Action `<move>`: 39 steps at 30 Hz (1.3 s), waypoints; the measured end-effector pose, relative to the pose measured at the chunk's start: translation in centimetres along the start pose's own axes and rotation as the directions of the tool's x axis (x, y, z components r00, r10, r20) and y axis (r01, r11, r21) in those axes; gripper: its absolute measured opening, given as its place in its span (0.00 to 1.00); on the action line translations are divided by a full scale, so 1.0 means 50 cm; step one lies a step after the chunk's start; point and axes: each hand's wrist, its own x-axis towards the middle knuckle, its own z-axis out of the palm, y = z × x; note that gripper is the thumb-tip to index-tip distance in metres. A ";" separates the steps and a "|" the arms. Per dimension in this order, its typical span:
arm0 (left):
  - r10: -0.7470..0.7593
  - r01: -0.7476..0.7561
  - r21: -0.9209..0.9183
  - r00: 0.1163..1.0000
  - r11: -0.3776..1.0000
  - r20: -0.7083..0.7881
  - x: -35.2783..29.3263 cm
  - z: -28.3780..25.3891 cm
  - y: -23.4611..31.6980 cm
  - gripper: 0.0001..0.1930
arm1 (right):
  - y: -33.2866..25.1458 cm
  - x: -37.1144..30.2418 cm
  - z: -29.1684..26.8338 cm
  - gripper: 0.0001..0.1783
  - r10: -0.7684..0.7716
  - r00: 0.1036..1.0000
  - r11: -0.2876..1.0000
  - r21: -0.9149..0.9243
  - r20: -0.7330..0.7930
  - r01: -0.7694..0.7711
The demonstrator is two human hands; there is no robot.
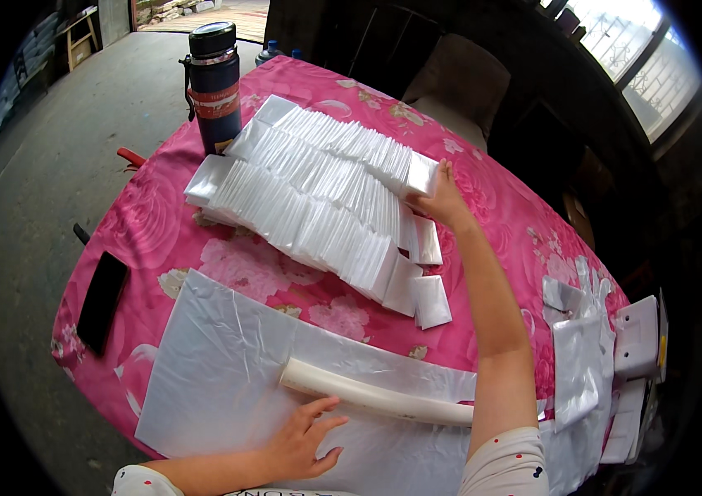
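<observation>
My right hand (443, 198) reaches across the table to the far right end of the stacked rows, its fingers closed at the edge of a folded clear plastic packet (423, 172). Several leaning rows of similar folded packets (309, 194) spread to the left of it. Close to my body, my left hand (305, 440) holds nothing, its fingers apart. It hovers over or rests lightly on a translucent plastic sheet (218, 364), just below a white tube (367, 393). That tube lies across the sheet, its right end hidden behind my right forearm.
A dark vacuum flask (217, 99) stands at the far left edge of the pink floral tablecloth (152, 215). A black phone (103, 302) lies at the left edge. Plastic bags (575, 364) and white boxlike holders (637, 339) sit at the right. A chair (462, 83) stands beyond.
</observation>
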 end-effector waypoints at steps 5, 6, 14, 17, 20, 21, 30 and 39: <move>0.011 -0.011 0.001 1.000 1.000 -0.004 0.000 -0.001 -0.002 0.27 | -0.031 -0.023 -0.010 0.59 -0.137 0.991 0.871 -0.476 0.003 0.122; 0.011 -0.011 0.003 1.000 1.000 -0.001 0.000 -0.001 -0.001 0.27 | -0.027 -0.020 -0.009 0.58 -0.152 0.988 0.878 -0.456 0.030 0.149; 0.006 -0.006 0.008 1.000 1.000 0.014 0.003 -0.005 0.003 0.26 | 0.016 0.010 0.006 0.52 -0.198 0.971 0.935 -0.271 0.131 0.227; 0.005 -0.004 -0.003 1.000 1.000 0.014 0.002 -0.003 0.002 0.26 | 0.029 0.031 0.014 0.51 -0.255 0.953 0.941 -0.183 0.166 0.284; 0.000 0.000 -0.004 1.000 1.000 0.014 0.000 -0.002 0.001 0.25 | 0.008 0.020 0.005 0.50 -0.186 0.968 0.953 -0.209 0.170 0.219; 0.003 -0.003 -0.007 1.000 1.000 0.019 0.001 -0.002 0.001 0.25 | 0.019 0.022 0.005 0.52 -0.198 0.966 0.954 -0.193 0.164 0.229; 0.002 -0.002 -0.011 1.000 1.000 0.018 0.003 -0.004 0.002 0.25 | 0.000 -0.012 -0.020 0.63 -0.207 0.978 0.965 -0.166 0.010 0.205; 0.018 -0.027 -0.129 0.998 0.991 -0.067 -0.001 -0.004 0.001 0.23 | 0.043 -0.075 -0.035 0.58 -0.165 0.981 0.986 -0.045 -0.106 0.161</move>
